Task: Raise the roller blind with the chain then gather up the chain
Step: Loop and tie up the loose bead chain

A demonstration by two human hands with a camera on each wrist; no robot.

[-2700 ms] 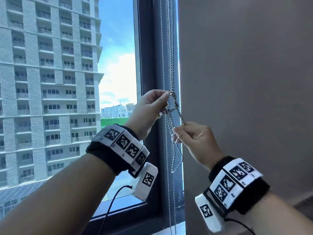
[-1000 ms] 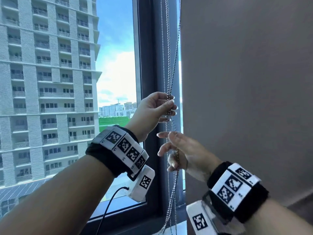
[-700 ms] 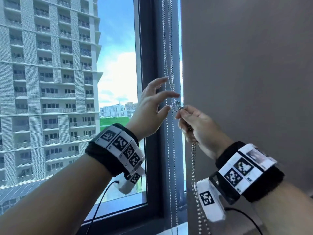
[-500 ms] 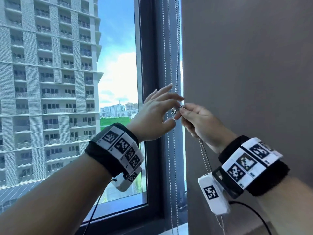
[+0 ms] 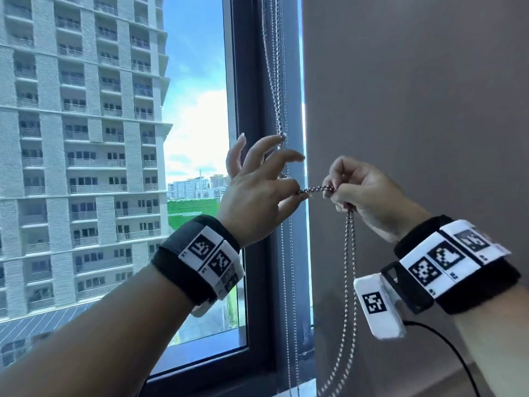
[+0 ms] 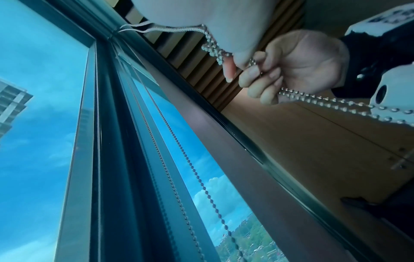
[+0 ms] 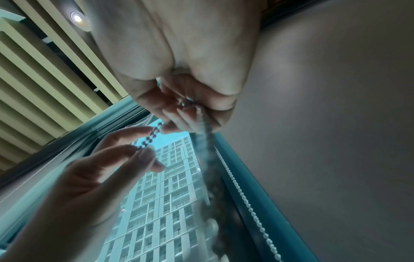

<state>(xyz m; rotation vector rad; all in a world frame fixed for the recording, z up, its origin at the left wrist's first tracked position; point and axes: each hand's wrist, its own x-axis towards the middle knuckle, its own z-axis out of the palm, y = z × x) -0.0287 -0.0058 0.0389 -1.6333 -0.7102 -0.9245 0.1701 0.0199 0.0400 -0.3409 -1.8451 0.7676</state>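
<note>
Beside the window frame (image 5: 252, 81), the right hand (image 5: 363, 193) grips the doubled chain (image 5: 315, 189) while the left hand (image 5: 257, 190) pinches its loop, likely to tie up the slack.

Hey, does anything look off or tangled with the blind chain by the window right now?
Nothing looks damaged. The chain no longer hangs straight: a short doubled stretch runs sideways between the left hand and the right hand, and a slack loop droops below the right hand. That fits gathering it up.
</note>
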